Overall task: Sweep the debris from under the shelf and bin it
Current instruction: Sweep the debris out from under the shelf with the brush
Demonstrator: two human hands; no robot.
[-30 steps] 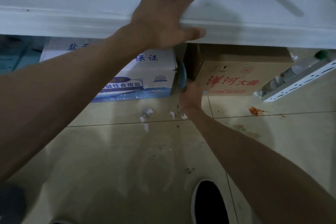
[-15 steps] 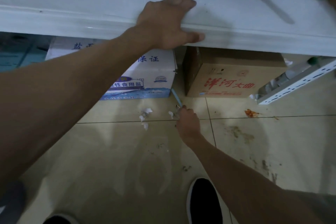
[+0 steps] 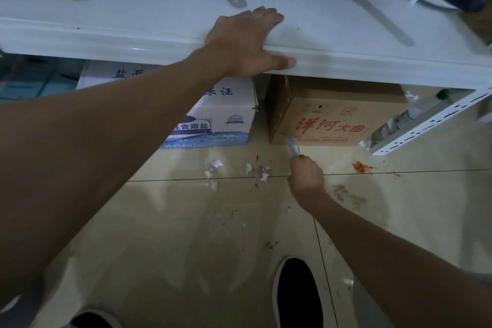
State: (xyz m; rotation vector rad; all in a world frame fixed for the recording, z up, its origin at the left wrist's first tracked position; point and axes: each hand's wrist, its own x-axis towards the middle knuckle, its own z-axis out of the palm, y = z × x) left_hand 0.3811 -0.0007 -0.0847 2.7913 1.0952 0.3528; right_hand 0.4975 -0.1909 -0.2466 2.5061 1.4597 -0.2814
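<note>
My left hand (image 3: 246, 42) grips the front edge of the white shelf (image 3: 106, 42), fingers on top and thumb under the lip. Low over the tiled floor, my right hand (image 3: 306, 176) is closed on a thin blue handle (image 3: 290, 146) that points up toward the gap between two boxes; what is on its far end is hidden. White paper scraps (image 3: 213, 168) and small dark and pale bits (image 3: 259, 172) lie on the floor just left of my right hand, in front of the boxes.
Under the shelf stand a white and blue box (image 3: 226, 120) and a brown cardboard box (image 3: 332, 120). A white perforated rail (image 3: 426, 125) leans at the right. An orange food smear (image 3: 360, 167) and dirty streaks mark the tiles. My black shoe (image 3: 295, 293) is below.
My right hand has pulled back out of the gap between the boxes toward me and shifted right, drawing the blue handle with it. The left hand has kept its hold on the shelf edge.
</note>
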